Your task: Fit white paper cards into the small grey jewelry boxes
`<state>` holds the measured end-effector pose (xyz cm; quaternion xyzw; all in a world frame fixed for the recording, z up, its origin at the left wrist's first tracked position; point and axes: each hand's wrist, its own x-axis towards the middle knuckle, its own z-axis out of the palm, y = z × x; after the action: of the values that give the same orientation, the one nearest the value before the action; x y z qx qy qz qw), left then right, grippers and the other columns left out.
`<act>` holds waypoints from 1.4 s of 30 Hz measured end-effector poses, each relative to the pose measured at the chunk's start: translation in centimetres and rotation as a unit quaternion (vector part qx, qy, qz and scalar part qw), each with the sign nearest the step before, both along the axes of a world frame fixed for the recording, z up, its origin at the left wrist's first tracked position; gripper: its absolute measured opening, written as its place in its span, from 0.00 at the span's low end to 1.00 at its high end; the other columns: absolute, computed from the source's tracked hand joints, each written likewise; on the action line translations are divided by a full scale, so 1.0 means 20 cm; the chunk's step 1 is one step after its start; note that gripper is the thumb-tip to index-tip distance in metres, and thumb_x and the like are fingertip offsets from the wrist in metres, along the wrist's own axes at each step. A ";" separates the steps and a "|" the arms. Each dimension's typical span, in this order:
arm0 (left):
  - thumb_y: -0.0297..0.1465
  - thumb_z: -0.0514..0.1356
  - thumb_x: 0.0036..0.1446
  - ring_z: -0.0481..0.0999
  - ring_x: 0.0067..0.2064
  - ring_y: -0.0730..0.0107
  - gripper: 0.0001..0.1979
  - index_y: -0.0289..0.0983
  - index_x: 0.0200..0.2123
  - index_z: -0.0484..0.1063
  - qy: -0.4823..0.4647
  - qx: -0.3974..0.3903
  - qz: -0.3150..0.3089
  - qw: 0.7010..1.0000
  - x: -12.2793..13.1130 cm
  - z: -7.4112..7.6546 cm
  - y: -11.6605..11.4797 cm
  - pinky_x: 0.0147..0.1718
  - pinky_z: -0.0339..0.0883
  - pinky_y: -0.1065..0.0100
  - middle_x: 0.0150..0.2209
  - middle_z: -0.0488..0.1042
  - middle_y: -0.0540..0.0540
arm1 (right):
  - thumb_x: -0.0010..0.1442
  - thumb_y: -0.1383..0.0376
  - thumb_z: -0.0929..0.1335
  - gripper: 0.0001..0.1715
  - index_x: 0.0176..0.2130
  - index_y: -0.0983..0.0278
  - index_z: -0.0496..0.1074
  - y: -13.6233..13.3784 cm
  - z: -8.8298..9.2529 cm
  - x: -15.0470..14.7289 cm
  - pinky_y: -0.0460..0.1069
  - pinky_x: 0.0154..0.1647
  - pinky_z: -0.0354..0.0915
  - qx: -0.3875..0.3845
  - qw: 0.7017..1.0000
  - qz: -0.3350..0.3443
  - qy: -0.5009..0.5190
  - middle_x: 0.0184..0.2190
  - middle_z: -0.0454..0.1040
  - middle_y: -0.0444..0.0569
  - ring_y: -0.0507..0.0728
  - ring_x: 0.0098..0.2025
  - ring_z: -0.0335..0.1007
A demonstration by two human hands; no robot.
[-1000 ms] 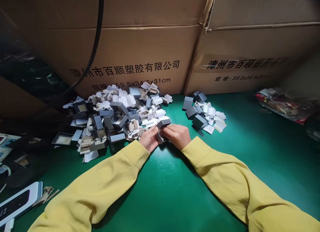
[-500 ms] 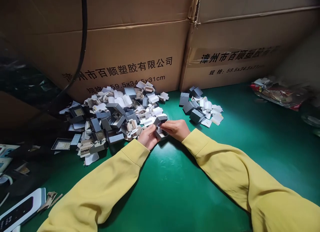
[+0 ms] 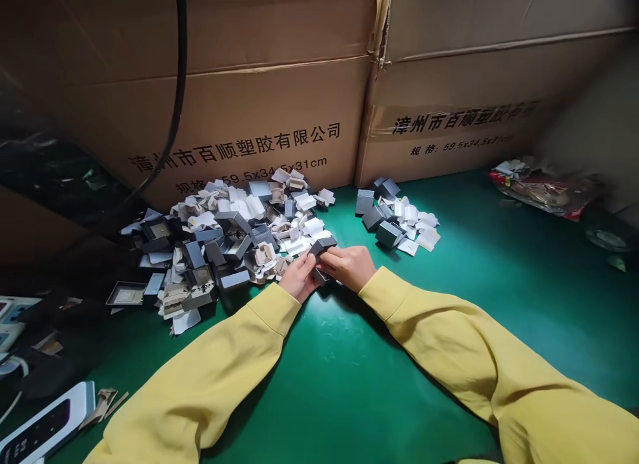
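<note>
Grey box [image 3: 325, 243], small, hinged open, is up in both hands at mid-table, just off the near right edge of the big heap. Largest first, from where I stand: green table [image 3: 349, 384] under everything. Two brown cartons [image 3: 249, 104] side by side along the back, printed in black. Yellow sleeves [image 3: 190, 384] reach in from the near side. Heap [image 3: 232, 221] of grey boxes, white paper and torn card on the left, in front of the left carton. Smaller pile [image 3: 389, 232] of grey boxes and white paper, right of the hands, well apart from the heap. Plastic bag [image 3: 544, 188], partly red, far right. White device [image 3: 44, 424] with a dark screen, near left corner. Left hand [image 3: 298, 277] grips the box's left side, thumb on it. Right hand [image 3: 352, 267] has fingers at the opening; tips hidden, can't tell if they're pinching anything.
</note>
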<state>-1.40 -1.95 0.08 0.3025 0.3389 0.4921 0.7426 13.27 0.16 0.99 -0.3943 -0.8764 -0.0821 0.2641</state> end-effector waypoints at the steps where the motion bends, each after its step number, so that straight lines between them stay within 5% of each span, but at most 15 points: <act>1: 0.35 0.63 0.48 0.73 0.38 0.67 0.23 0.37 0.48 0.67 0.004 0.001 0.001 1.000 0.00 0.00 0.00 0.32 0.67 0.69 0.40 0.73 0.43 | 0.62 0.57 0.58 0.21 0.28 0.62 0.72 0.00 0.00 -0.01 0.47 0.21 0.40 -0.004 1.000 -0.004 -0.006 0.24 0.72 0.44 0.46 0.20 0.58; 8: 0.36 0.63 0.49 0.72 0.35 0.70 0.21 0.40 0.48 0.67 0.021 0.002 0.055 0.998 0.03 0.02 0.00 0.32 0.67 0.70 0.39 0.73 0.46 | 0.62 0.59 0.59 0.17 0.32 0.62 0.72 0.03 -0.01 -0.03 0.47 0.21 0.43 -0.027 1.000 -0.007 -0.012 0.28 0.73 0.45 0.47 0.22 0.60; 12: 0.34 0.61 0.51 0.71 0.31 0.73 0.16 0.38 0.44 0.69 0.042 -0.001 0.089 0.995 0.05 0.03 -0.01 0.30 0.67 0.71 0.34 0.73 0.47 | 0.60 0.59 0.60 0.16 0.33 0.62 0.73 0.06 -0.02 -0.01 0.44 0.23 0.51 -0.069 0.995 0.030 0.068 0.30 0.75 0.46 0.48 0.26 0.66; 16: 0.34 0.58 0.54 0.73 0.31 0.70 0.14 0.36 0.44 0.68 0.025 -0.010 0.106 0.994 0.05 0.03 -0.01 0.32 0.70 0.66 0.33 0.73 0.46 | 0.59 0.57 0.61 0.18 0.34 0.63 0.75 0.06 -0.02 0.02 0.44 0.26 0.61 -0.156 0.948 0.102 0.257 0.31 0.77 0.48 0.50 0.26 0.68; 21: 0.33 0.49 0.59 0.75 0.32 0.64 0.15 0.33 0.46 0.67 -0.035 -0.045 0.121 0.991 -0.02 0.06 -0.02 0.32 0.71 0.59 0.35 0.74 0.39 | 0.59 0.55 0.59 0.21 0.34 0.64 0.75 0.09 -0.04 0.06 0.46 0.24 0.63 -0.205 0.889 0.000 0.409 0.29 0.76 0.46 0.49 0.18 0.66; 27: 0.36 0.47 0.58 0.73 0.27 0.65 0.19 0.30 0.45 0.67 -0.084 -0.077 0.186 0.976 -0.10 0.09 -0.06 0.29 0.71 0.61 0.33 0.74 0.37 | 0.59 0.60 0.60 0.16 0.38 0.61 0.74 0.20 -0.11 0.08 0.49 0.39 0.63 -0.152 0.949 -0.077 0.266 0.35 0.76 0.47 0.55 0.37 0.68; 31: 0.35 0.47 0.58 0.73 0.27 0.65 0.19 0.28 0.42 0.68 -0.106 -0.075 0.211 0.969 -0.10 0.09 -0.06 0.28 0.70 0.63 0.33 0.74 0.36 | 0.57 0.58 0.64 0.22 0.50 0.62 0.67 0.24 -0.10 0.04 0.52 0.46 0.59 -0.111 0.986 -0.025 0.124 0.48 0.70 0.50 0.59 0.48 0.60; 34: 0.34 0.45 0.58 0.73 0.26 0.66 0.19 0.28 0.41 0.69 -0.119 -0.072 0.236 0.962 -0.10 0.10 -0.06 0.27 0.70 0.64 0.32 0.74 0.36 | 0.57 0.56 0.64 0.20 0.48 0.61 0.69 0.27 -0.07 0.01 0.54 0.46 0.56 -0.096 0.995 0.007 0.035 0.49 0.69 0.51 0.60 0.50 0.57; 37: 0.35 0.44 0.59 0.72 0.26 0.67 0.19 0.28 0.41 0.69 -0.117 -0.070 0.267 0.954 -0.11 0.13 -0.06 0.27 0.70 0.65 0.31 0.74 0.37 | 0.58 0.56 0.64 0.16 0.42 0.62 0.72 0.28 -0.06 0.01 0.56 0.45 0.52 -0.074 0.996 -0.047 0.015 0.47 0.69 0.53 0.62 0.49 0.56; 40: 0.35 0.45 0.59 0.72 0.26 0.67 0.20 0.27 0.42 0.69 -0.112 -0.074 0.265 0.955 -0.12 0.14 -0.07 0.28 0.70 0.65 0.31 0.74 0.36 | 0.59 0.54 0.62 0.21 0.45 0.65 0.70 0.26 -0.06 0.02 0.57 0.45 0.51 -0.043 0.995 -0.086 0.026 0.49 0.68 0.56 0.64 0.50 0.55; 42: 0.35 0.45 0.59 0.72 0.26 0.66 0.20 0.27 0.43 0.68 -0.109 -0.075 0.256 0.958 -0.13 0.14 -0.06 0.28 0.70 0.65 0.31 0.74 0.36 | 0.61 0.54 0.60 0.24 0.49 0.67 0.67 0.25 -0.05 0.00 0.56 0.46 0.51 -0.031 0.998 -0.048 0.021 0.50 0.67 0.58 0.63 0.50 0.55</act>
<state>-3.91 -3.22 2.80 0.0939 0.3575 0.6691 0.6448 13.28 5.22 0.00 -0.4456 -0.8528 -0.0591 0.2658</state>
